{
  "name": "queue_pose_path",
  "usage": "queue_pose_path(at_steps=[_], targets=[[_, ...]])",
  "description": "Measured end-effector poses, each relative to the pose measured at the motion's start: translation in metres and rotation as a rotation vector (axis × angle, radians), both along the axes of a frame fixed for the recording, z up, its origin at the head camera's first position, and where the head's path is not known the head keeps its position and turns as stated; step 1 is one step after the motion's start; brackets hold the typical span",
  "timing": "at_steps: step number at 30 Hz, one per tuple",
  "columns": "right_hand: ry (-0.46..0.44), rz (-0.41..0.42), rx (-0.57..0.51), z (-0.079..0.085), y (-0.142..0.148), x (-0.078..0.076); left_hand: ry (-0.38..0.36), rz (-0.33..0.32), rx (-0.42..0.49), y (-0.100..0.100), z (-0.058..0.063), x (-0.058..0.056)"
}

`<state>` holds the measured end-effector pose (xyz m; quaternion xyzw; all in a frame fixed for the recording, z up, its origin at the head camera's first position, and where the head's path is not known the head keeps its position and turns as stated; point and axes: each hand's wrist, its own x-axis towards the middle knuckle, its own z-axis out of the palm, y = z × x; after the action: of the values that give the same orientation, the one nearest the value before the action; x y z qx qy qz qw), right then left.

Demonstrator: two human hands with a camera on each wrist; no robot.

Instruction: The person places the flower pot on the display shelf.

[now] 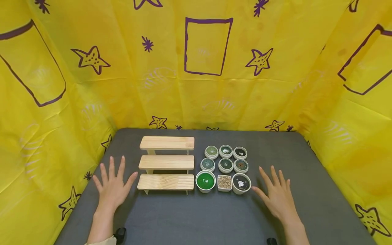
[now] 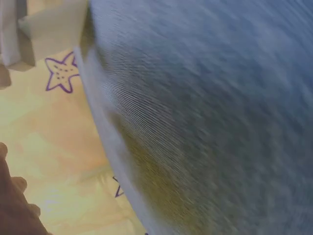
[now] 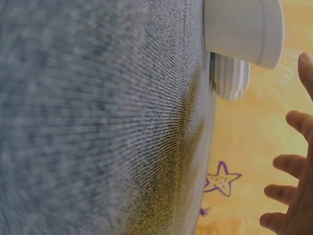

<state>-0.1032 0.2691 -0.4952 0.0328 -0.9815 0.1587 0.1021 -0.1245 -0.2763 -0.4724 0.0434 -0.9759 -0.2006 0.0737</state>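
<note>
My left hand (image 1: 113, 186) is spread, palm down with fingers straight, left of a three-tier wooden stand (image 1: 166, 182). Its thumb points toward the lowest shelf and holds nothing. On the other side, my right hand (image 1: 278, 195) is spread too, its thumb tip close to a white pot with dark contents (image 1: 241, 183). Whether they touch is unclear. Beside that pot stand a square white pot of tan pebbles (image 1: 224, 182) and a white cup with bright green contents (image 1: 205, 181). The right wrist view shows a white pot (image 3: 242, 29) near my right fingers (image 3: 288, 164).
Behind the front row, several small round white pots (image 1: 225, 165) with green or dark contents stand in two rows. All of it rests on a dark grey table (image 1: 196, 217). Yellow cloth (image 1: 208, 98) with purple drawings encloses the back and sides.
</note>
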Motion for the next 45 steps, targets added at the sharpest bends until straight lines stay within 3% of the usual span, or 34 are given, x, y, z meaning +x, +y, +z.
queue_pose_path(at_steps=[11, 18, 24, 29, 36, 45], targets=[[0.011, 0.026, -0.017, -0.001, -0.008, 0.002, 0.04, -0.123, 0.352, 0.016, 0.011, -0.016], [0.02, 0.074, -0.127, -0.002, -0.02, 0.001, 0.0, -0.101, 0.53, 0.024, 0.014, -0.024], [0.063, 0.133, -0.279, -0.004, -0.031, -0.004, 0.001, -0.112, 0.79, 0.027, 0.015, -0.033], [0.057, 0.132, -0.367, -0.007, -0.038, -0.01, 0.007, -0.088, 0.96, 0.028, 0.012, -0.037], [0.039, 0.135, -0.42, -0.01, -0.041, -0.012, 0.028, -0.08, 1.043, 0.029, 0.005, -0.039], [0.019, 0.109, -0.449, -0.015, -0.039, -0.014, 0.019, -0.045, 1.066, 0.03, 0.004, -0.04]])
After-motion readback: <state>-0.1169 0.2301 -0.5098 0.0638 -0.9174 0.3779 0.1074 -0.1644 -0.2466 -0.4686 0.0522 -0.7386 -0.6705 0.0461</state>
